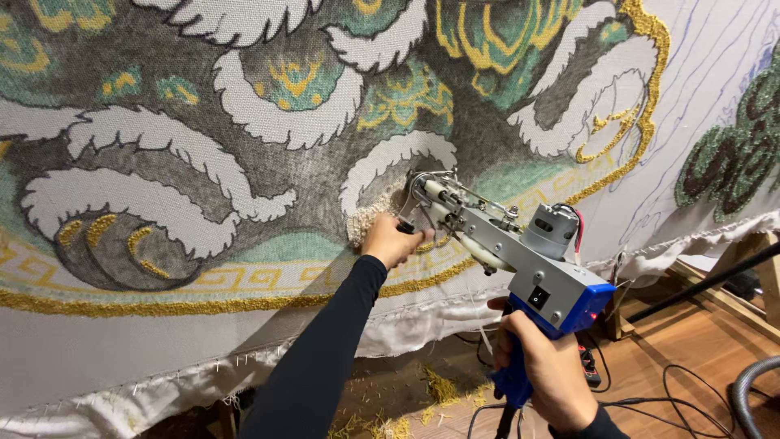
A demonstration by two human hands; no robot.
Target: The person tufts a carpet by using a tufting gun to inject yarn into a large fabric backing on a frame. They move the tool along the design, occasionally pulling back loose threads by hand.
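Note:
A grey and blue tufting gun (520, 264) points its needle end at a large stretched backing cloth (715, 89) covered with a tufted pattern in grey, green, yellow and white. My right hand (540, 366) grips the gun's blue rear handle from below. My left hand (390, 241) is closed around the front handle near the needle, pressed against the cloth. Just left of the needle is a small patch of cream tufted yarn (366, 219) inside a white outlined shape. A thin strand of yarn runs along the top of the gun.
The cloth's loose lower edge (195, 382) hangs over a wooden floor (691, 341). Yellow yarn scraps (439, 390) lie on the floor below. Black cables (674, 390) and a grey hose (751, 390) lie at lower right, beside a wooden frame leg (768, 276).

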